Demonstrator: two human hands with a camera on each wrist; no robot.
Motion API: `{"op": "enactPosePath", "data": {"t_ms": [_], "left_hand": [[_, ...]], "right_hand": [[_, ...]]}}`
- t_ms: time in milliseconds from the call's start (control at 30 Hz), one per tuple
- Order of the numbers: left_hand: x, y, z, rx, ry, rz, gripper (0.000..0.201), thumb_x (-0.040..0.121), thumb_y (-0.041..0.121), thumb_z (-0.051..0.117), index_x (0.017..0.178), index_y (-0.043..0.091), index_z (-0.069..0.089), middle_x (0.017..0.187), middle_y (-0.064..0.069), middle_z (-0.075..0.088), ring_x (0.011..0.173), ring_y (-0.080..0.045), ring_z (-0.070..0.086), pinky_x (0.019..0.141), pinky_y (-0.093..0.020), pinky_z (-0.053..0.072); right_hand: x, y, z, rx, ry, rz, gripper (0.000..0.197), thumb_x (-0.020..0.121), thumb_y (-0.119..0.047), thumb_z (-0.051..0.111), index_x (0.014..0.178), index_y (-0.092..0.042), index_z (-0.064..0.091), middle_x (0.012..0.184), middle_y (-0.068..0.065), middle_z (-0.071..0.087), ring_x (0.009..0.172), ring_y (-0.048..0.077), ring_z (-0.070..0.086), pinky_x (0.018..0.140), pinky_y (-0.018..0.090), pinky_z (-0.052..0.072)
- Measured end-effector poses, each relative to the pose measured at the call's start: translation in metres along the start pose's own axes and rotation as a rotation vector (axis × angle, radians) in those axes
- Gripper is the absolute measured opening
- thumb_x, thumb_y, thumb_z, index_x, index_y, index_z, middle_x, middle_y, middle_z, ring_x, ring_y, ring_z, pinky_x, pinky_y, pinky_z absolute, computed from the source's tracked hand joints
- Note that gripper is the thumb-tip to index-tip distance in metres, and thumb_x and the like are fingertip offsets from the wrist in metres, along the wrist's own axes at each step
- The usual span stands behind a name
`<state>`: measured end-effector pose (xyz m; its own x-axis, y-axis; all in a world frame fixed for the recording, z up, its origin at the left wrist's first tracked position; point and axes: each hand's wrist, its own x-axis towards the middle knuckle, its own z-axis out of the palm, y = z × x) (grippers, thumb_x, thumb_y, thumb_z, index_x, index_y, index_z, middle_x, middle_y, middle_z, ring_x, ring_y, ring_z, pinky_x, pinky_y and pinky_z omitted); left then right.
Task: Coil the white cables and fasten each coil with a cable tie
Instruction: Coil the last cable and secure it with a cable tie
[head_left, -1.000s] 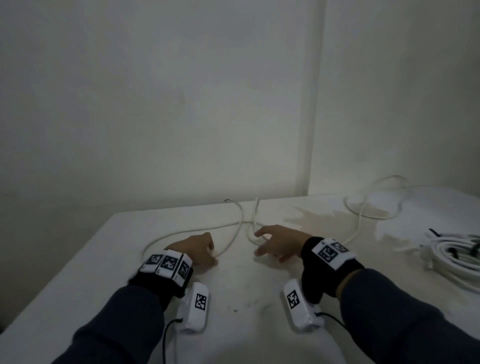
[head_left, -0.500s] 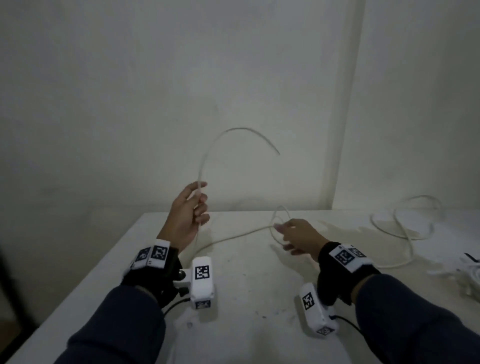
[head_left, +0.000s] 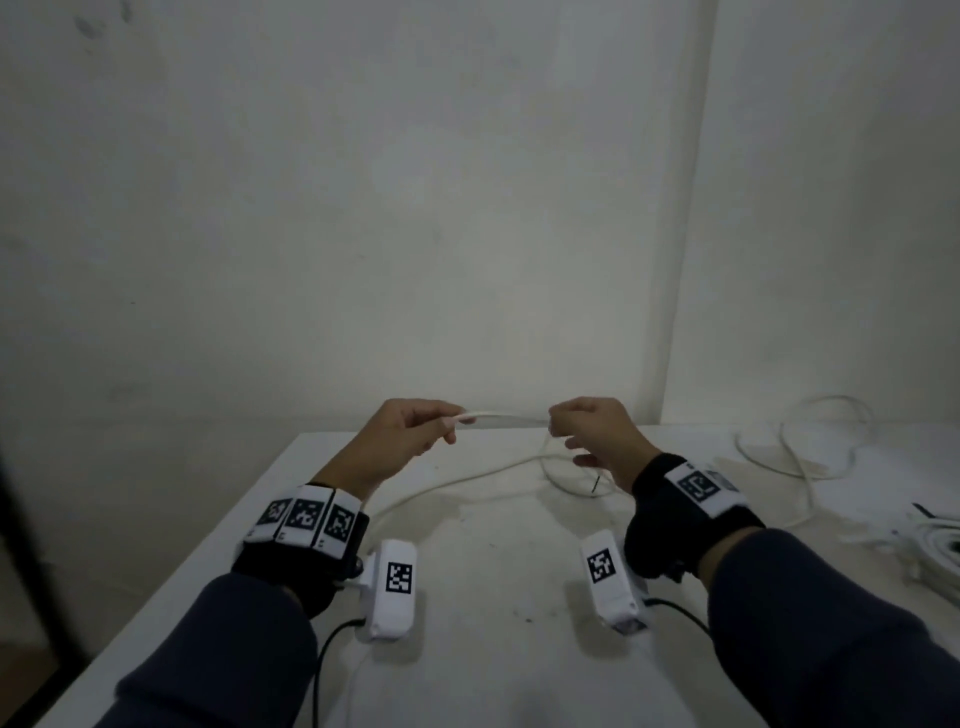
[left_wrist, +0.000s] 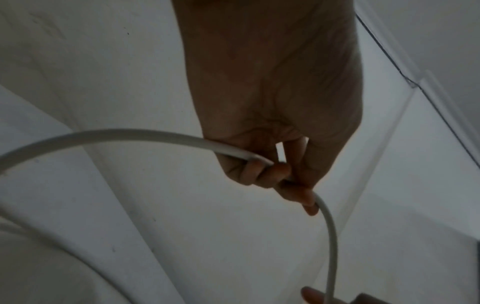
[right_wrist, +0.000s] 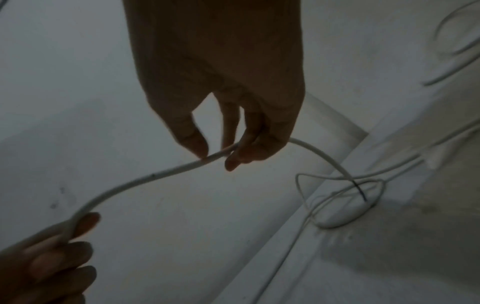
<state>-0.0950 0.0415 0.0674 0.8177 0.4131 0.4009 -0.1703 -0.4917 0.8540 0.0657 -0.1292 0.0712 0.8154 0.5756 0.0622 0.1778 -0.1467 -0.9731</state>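
Observation:
A long white cable stretches between my two hands above the far part of the white table. My left hand grips it with curled fingers, and the cable bends away from that fist on both sides. My right hand pinches the same cable between thumb and fingertips. Past the right hand a short end with a dark tip hangs down. The rest of the cable lies slack on the table in a loop under the right hand.
More white cable lies in loose loops at the back right of the table. A bundle of white cables sits at the right edge. The wall stands close behind the table. The table's left edge drops off to a dark floor.
My left hand came down from its raised position and now holds the cable level with the right hand. The arc of cable that stood in the air is gone; a short straight span joins the hands.

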Motion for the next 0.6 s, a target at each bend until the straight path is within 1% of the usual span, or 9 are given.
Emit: {"op": "enactPosePath", "data": {"t_ms": [67,133,233,300,333,433,500,567,600], "left_hand": [[-0.003,0.005,0.006,0.024,-0.008,0.05,0.02,0.094,0.002,0.055,0.1,0.012,0.071,0.072,0.007,0.067,0.067,0.003,0.057,0.067,-0.01,0.043],[-0.008,0.009,0.01,0.105,-0.138,0.041,0.017,0.091,0.004,0.061,0.098,0.013,0.073,0.083,0.005,0.072,0.083,0.003,0.063,0.082,-0.013,0.046],[-0.017,0.011,0.017,0.2,-0.547,-0.09,0.019,0.085,0.001,0.067,0.103,0.004,0.073,0.089,0.002,0.074,0.086,-0.001,0.066,0.08,-0.013,0.047],[-0.026,0.011,0.025,0.354,-0.773,-0.182,0.025,0.084,-0.001,0.068,0.108,0.0,0.071,0.091,0.0,0.073,0.078,0.005,0.063,0.075,-0.011,0.045],[-0.031,0.012,0.029,0.476,-0.836,-0.215,0.025,0.084,0.002,0.069,0.109,0.002,0.071,0.09,0.001,0.071,0.071,0.011,0.06,0.071,-0.007,0.043],[-0.043,0.009,0.036,0.832,-0.843,-0.299,0.023,0.087,0.012,0.069,0.109,0.011,0.073,0.083,-0.002,0.066,0.06,0.003,0.052,0.057,-0.007,0.038],[-0.05,0.005,0.037,0.968,-0.756,-0.395,0.021,0.09,0.014,0.063,0.109,0.014,0.072,0.084,-0.003,0.064,0.058,-0.001,0.048,0.058,-0.014,0.041],[-0.058,0.004,0.038,0.913,-0.649,-0.54,0.019,0.094,0.011,0.053,0.104,0.01,0.068,0.078,-0.005,0.065,0.051,-0.006,0.055,0.052,-0.018,0.045],[-0.062,0.005,0.04,0.77,-0.58,-0.621,0.017,0.095,0.009,0.049,0.102,0.005,0.065,0.078,-0.009,0.067,0.049,-0.009,0.06,0.051,-0.018,0.048]], "right_hand": [[-0.005,0.003,-0.007,0.009,-0.021,0.061,0.012,0.089,-0.011,0.054,0.096,-0.01,0.064,0.084,0.007,0.064,0.073,0.018,0.055,0.057,0.025,0.044],[-0.006,0.005,-0.015,0.174,0.033,0.166,0.017,0.088,-0.011,0.047,0.09,-0.003,0.062,0.078,0.011,0.062,0.07,0.022,0.056,0.057,0.028,0.047],[-0.008,0.01,-0.028,0.424,0.192,0.237,0.012,0.088,0.0,0.047,0.077,0.003,0.053,0.068,0.016,0.052,0.059,0.025,0.055,0.055,0.033,0.053],[-0.009,0.017,-0.038,0.504,0.263,0.246,0.019,0.088,0.014,0.045,0.071,0.005,0.049,0.064,0.016,0.051,0.048,0.023,0.057,0.051,0.029,0.053],[-0.011,0.022,-0.041,0.531,0.279,0.251,0.023,0.088,0.017,0.041,0.071,0.005,0.048,0.06,0.016,0.051,0.042,0.019,0.055,0.043,0.023,0.049],[-0.023,0.037,-0.046,0.424,0.259,0.24,0.022,0.095,0.01,0.03,0.093,-0.001,0.048,0.068,0.015,0.054,0.049,0.014,0.039,0.031,0.014,0.028],[-0.031,0.049,-0.047,0.356,0.251,0.228,0.021,0.097,0.007,0.032,0.106,-0.004,0.047,0.074,0.016,0.057,0.052,0.014,0.034,0.031,0.013,0.026],[-0.038,0.057,-0.046,0.39,0.253,0.245,0.015,0.097,0.002,0.041,0.108,-0.003,0.05,0.072,0.014,0.057,0.049,0.014,0.032,0.03,0.013,0.025],[-0.042,0.06,-0.046,0.413,0.256,0.253,0.012,0.096,-0.001,0.046,0.106,-0.003,0.052,0.07,0.012,0.057,0.047,0.013,0.032,0.03,0.013,0.024]]}}
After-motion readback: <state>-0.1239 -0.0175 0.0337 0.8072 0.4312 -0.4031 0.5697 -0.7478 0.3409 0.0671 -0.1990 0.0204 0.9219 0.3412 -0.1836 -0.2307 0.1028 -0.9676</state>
